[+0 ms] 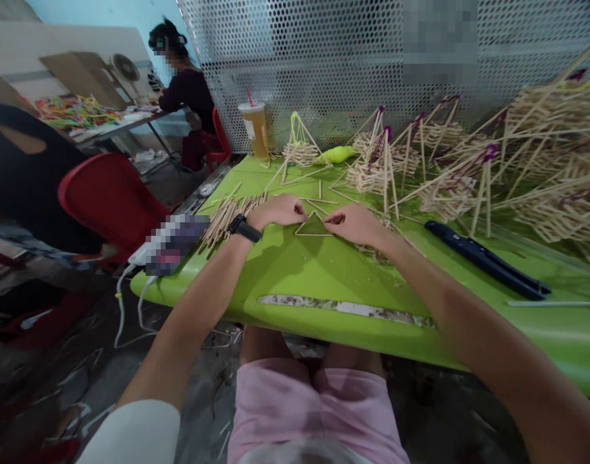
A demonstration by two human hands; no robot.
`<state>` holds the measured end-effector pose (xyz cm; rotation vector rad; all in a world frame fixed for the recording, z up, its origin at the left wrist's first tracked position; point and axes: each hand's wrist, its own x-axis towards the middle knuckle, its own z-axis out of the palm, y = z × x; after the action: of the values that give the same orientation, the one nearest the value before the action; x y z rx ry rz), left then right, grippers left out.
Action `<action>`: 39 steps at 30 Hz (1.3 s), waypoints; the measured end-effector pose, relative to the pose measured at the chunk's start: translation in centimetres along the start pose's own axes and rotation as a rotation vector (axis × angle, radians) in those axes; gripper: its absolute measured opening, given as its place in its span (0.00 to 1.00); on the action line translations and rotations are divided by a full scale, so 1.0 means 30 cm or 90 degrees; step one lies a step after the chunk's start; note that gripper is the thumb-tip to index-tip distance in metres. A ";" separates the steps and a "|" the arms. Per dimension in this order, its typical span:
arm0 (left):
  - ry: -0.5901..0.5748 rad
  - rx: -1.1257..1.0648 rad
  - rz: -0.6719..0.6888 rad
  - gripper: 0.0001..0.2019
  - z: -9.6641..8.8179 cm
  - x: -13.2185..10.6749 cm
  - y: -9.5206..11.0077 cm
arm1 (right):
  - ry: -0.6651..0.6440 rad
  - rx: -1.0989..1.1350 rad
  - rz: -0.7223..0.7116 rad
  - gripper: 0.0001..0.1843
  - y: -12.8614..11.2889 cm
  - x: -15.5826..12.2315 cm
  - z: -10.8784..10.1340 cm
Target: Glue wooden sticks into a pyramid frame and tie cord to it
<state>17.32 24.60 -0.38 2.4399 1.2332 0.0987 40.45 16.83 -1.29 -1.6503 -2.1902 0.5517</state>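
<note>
On the green table, thin wooden sticks form a small triangle [315, 234] between my hands. My left hand [286, 209], with a black watch on its wrist, is closed with its fingertips pinched on the left stick. At the right side, my right hand [349, 222] pinches the other slanted stick, its fingers curled together. The fingertips partly hide both slanted sticks. A pile of loose wooden sticks [222, 222] lies left of my left hand. Several more sticks lie just beyond the triangle.
Stick structures with purple ties [372, 164] crowd the right and back. A dark blue tool [488, 259] lies right, perhaps a cutter or stapler. A drink cup [255, 131] stands by the perforated metal panel [324, 58]. A person [189, 90] sits at another table; a red chair [114, 200] stands left.
</note>
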 end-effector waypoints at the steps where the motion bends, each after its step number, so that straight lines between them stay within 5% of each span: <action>1: -0.003 0.000 0.000 0.13 -0.001 0.000 0.001 | -0.001 0.002 0.000 0.10 0.000 0.000 0.000; 39: -0.022 0.028 0.007 0.16 -0.007 -0.006 0.012 | -0.001 0.017 -0.005 0.11 0.004 -0.006 0.004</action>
<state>17.44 24.32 -0.04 2.4750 1.2194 0.0330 40.53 16.66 -1.45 -1.6273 -2.1796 0.5788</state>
